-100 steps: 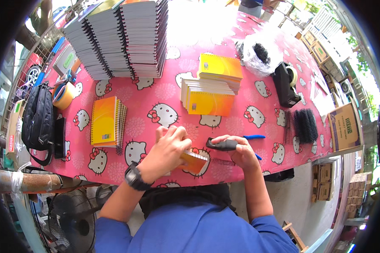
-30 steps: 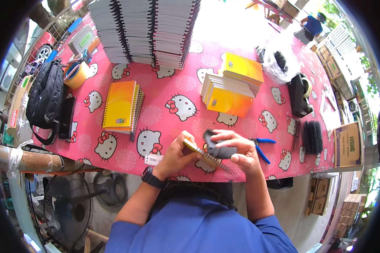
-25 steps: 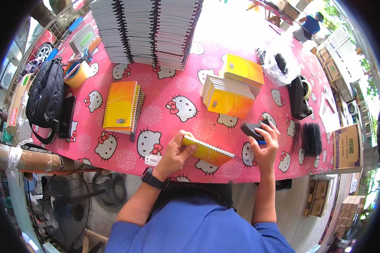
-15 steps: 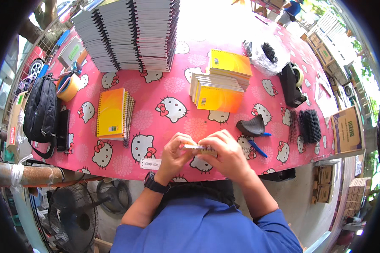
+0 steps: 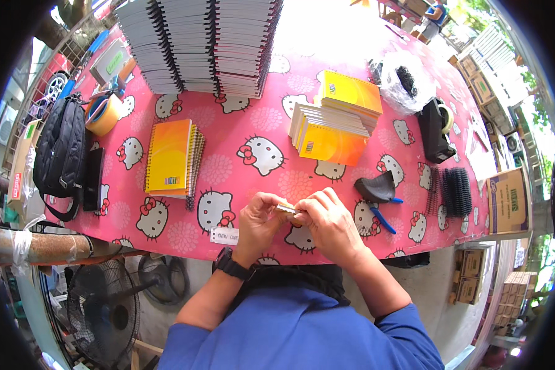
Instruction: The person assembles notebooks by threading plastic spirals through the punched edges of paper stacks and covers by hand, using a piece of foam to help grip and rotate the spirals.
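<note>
Both hands meet above the near edge of the table, closed on a small notebook [image 5: 284, 208] that is seen nearly edge-on. My left hand [image 5: 260, 226] grips its left end, fingers bent over it and a dark watch on the wrist. My right hand [image 5: 333, 225] pinches the other end, its fingers hiding most of the binding. Ahead lie yellow-orange spiral notebooks in a fanned pile [image 5: 333, 137], with another pile [image 5: 351, 92] behind. To the left is a smaller stack of spiral notebooks [image 5: 168, 155]. Blue-handled pliers [image 5: 383, 220] lie right of my right hand, beside a black curved piece [image 5: 376, 187].
Tall stacks of wire-bound books [image 5: 197, 49] stand at the back left. A black bag [image 5: 60, 160] and tape rolls [image 5: 103, 116] sit at the left. Rightward are a tape dispenser [image 5: 436, 132], black binding coils [image 5: 456, 192] and a cardboard box [image 5: 509, 202]. A fan [image 5: 105, 311] stands below the table.
The notebook has turned in my hands: its coil edge showed beneath my right fingers before, and now its tilted end shows between both hands. The whole view has shifted slightly.
</note>
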Demonstrator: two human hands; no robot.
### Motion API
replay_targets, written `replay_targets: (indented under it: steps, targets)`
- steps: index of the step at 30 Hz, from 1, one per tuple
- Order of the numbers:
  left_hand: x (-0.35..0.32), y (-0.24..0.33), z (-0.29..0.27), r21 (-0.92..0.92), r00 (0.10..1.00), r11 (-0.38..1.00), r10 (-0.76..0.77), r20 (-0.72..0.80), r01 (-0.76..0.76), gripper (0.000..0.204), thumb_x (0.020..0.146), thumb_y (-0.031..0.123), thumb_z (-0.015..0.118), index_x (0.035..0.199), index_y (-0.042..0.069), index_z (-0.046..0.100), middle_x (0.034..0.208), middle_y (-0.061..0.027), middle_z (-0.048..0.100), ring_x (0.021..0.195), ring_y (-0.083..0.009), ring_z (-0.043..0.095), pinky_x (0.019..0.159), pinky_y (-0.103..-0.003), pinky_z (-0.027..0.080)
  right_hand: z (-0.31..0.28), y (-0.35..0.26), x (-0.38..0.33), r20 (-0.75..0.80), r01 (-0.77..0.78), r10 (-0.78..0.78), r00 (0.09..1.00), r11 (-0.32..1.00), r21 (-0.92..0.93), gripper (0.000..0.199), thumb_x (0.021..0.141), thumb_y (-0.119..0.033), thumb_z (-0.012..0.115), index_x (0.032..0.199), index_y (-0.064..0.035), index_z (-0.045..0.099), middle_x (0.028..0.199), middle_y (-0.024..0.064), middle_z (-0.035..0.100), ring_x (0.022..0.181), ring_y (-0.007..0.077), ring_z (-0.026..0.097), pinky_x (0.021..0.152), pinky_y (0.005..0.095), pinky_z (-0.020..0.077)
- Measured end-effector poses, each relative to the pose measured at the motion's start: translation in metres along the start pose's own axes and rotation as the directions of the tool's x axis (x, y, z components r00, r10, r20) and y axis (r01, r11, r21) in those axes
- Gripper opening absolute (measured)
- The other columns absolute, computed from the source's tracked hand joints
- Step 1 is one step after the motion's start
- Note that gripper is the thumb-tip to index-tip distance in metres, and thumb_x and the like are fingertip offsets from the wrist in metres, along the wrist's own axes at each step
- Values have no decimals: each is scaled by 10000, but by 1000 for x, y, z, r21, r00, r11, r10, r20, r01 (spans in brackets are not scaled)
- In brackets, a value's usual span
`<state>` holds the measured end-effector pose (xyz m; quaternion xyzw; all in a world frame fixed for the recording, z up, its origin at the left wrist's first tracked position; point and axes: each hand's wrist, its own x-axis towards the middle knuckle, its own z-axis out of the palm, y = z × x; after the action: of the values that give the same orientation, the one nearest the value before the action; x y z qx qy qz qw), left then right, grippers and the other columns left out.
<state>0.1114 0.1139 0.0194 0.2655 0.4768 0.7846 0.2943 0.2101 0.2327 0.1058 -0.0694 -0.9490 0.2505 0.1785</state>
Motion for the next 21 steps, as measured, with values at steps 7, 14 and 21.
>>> replay_targets:
  steps: [7, 14, 21]
  targets:
    - [5, 2, -4, -30, 997, 997, -72, 43, 73, 154, 846, -8, 651, 973, 7, 565, 900, -22, 609, 839, -67, 567, 739, -220, 504, 1, 9, -1, -17, 120, -124, 992, 981, -152, 303, 748, -57, 658, 1046, -41, 610, 845, 96, 602, 834, 290, 570, 765, 395, 469]
    - [3, -2, -8, -34, 996, 996, -76, 54, 78, 98, 857, -1, 638, 936, -1, 581, 887, -33, 607, 840, -80, 580, 747, -232, 516, -3, 4, -3, 41, -92, 95, 995, 993, -72, 385, 772, -132, 650, 1140, -44, 576, 928, 108, 647, 912, 295, 602, 882, 412, 462]
    - [2, 6, -4, -30, 994, 996, -84, 74, 87, 131, 843, -5, 650, 960, -10, 591, 881, -58, 633, 846, -106, 602, 749, -251, 530, 5, -12, 0, 293, -165, 238, 926, 953, -254, 811, 746, -356, 713, 1345, 45, 343, 1291, 225, 490, 1219, 333, 463, 1031, 477, 336]
